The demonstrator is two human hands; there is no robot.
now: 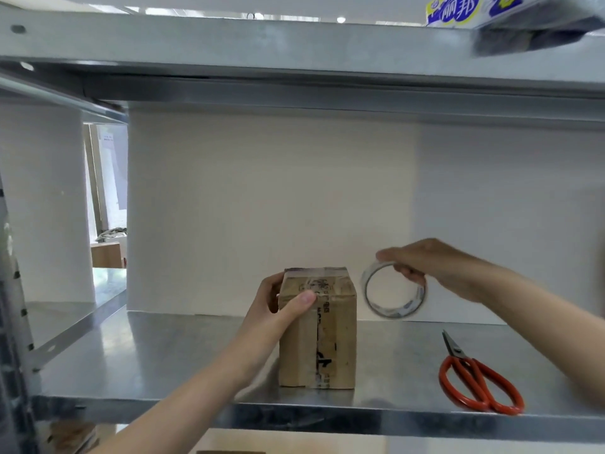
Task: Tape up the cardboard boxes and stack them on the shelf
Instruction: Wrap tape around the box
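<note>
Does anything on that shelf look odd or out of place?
Only a little. The scissors lie right at the shelf front edge, their orange handles almost overhanging it, so a nudge might tip them off. The box stands upright in the left hand; the right hand holds the tape.

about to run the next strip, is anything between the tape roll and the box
Nothing visible. The right hand holds the tape roll in the air just right of the cardboard box, with only open space between them. The scissors lie farther right on the shelf, clear of that path.
</note>
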